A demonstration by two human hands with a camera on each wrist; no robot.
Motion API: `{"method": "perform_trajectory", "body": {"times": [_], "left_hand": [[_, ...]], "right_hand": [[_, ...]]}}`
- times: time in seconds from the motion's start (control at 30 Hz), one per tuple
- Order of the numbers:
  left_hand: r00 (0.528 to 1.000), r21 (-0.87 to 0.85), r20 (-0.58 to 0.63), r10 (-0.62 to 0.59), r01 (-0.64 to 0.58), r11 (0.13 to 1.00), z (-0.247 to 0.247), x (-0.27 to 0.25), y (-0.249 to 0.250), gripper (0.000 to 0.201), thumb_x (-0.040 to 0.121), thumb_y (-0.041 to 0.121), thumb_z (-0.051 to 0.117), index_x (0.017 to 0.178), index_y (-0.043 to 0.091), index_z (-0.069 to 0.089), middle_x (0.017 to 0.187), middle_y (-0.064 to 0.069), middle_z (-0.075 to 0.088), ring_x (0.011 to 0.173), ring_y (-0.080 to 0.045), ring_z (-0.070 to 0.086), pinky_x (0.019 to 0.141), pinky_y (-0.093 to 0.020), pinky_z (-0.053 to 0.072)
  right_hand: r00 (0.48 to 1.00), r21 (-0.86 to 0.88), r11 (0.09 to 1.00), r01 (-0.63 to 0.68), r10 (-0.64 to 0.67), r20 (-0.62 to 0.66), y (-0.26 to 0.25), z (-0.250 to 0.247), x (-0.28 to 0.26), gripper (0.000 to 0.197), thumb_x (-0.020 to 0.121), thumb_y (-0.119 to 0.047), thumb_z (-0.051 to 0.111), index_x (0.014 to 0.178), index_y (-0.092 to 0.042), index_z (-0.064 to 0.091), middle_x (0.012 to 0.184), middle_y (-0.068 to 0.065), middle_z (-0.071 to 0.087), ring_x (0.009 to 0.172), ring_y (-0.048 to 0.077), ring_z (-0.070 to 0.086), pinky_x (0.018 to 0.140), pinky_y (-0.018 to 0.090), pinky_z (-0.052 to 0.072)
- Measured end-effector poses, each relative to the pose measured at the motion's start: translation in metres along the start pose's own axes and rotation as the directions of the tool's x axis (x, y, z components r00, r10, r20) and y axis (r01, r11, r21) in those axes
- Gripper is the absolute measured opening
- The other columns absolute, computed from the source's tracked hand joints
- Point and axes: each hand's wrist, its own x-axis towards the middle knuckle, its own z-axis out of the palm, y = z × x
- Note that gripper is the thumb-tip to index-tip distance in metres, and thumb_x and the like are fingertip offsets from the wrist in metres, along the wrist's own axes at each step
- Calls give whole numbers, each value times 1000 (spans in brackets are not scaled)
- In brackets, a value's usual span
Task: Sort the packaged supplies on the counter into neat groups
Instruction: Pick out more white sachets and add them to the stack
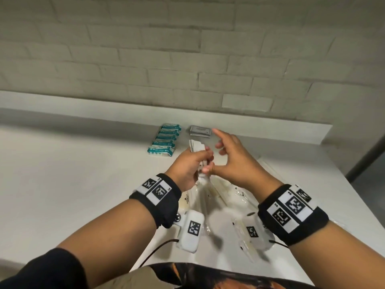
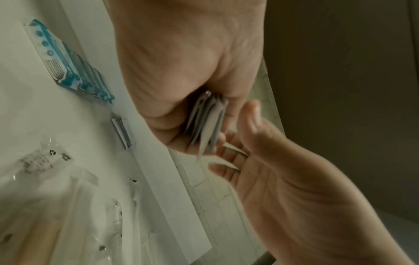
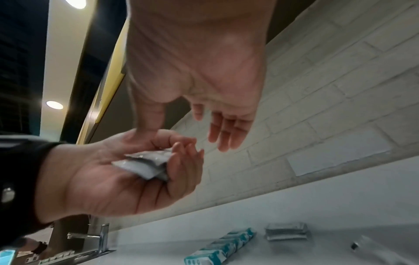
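My left hand (image 1: 192, 161) grips a small stack of grey-white sachets (image 1: 195, 148), (image 2: 207, 122), (image 3: 147, 165) above the counter. My right hand (image 1: 229, 155) hovers beside it with fingers spread and loosely bent, its thumb touching the left hand's fingers; it holds nothing. On the white counter (image 1: 83, 174) behind lie a row of teal-and-white packets (image 1: 165, 140), (image 3: 222, 249) and a neat pile of grey sachets (image 1: 200, 130), (image 3: 287, 231). Clear plastic-wrapped long items (image 1: 218, 195), (image 2: 68, 206) lie under my wrists.
A white brick wall (image 1: 187, 59) with a low ledge backs the counter. The counter's right edge (image 1: 364, 197) drops off near my right arm. A chrome tap (image 3: 103, 236) and sink stand far to the left.
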Motion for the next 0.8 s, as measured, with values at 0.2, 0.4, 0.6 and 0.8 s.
{"method": "perform_trajectory", "body": {"times": [0.2,0.4,0.6,0.8], "left_hand": [[980,171,128,-153,130,977,4,-4,-1,29,86,-3,38,80,15,59,64,-3,54,58,-11,56,51,-24,44],[964,144,77,-253,240,960,-2,-5,1,28,86,2,37,71,14,57,61,-1,54,60,-13,56,55,-27,41],[959,83,78,-272,265,961,-14,1,3,25,94,10,41,81,13,63,67,-3,61,64,-14,63,54,-25,49],[986,-15,-48,-157,156,988,-18,14,6,20,95,11,45,82,11,60,66,-6,53,64,-18,57,52,-27,50]], "right_hand": [[930,-308,908,285,-184,318,-6,4,3,126,64,-32,83,146,-48,-10,147,-3,26,138,15,24,106,24,31],[923,-356,872,336,-229,309,-5,10,7,118,67,-36,77,147,-45,-8,130,-5,35,126,11,32,98,19,29],[905,-387,831,400,-291,311,-6,23,15,110,69,-35,73,150,-40,0,129,-4,34,125,13,32,106,22,27],[952,-192,958,215,-162,259,-5,29,30,119,66,-32,82,148,-47,-4,137,-7,28,126,10,37,102,28,41]]}}
